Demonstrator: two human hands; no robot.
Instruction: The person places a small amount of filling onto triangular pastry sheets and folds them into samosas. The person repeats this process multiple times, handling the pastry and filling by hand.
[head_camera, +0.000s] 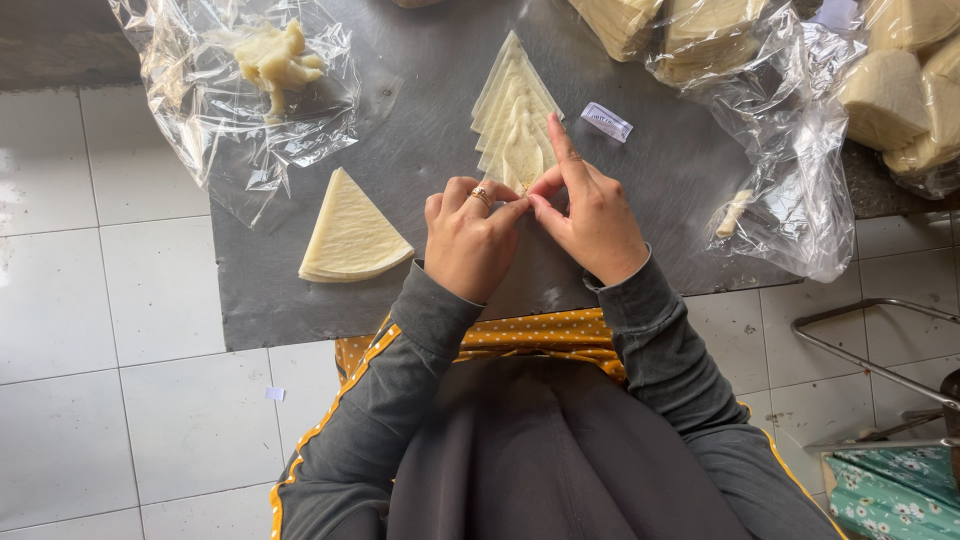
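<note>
My left hand (468, 238) and my right hand (590, 215) meet at the near end of a fanned row of thin pale dough triangles (512, 115) laid on a grey metal sheet (420, 140). Both hands pinch the nearest dough piece (523, 160) between thumbs and fingers; the right index finger points up along it. A gold ring sits on my left hand. To the left lies a separate stack of quarter-round dough sheets (350, 232), untouched.
A crumpled clear plastic bag (250, 90) with dough scraps lies at the back left. More bagged dough stacks (760, 60) crowd the back right. A small white label (606, 121) lies on the sheet. A metal frame (880, 360) stands on the white tiled floor at right.
</note>
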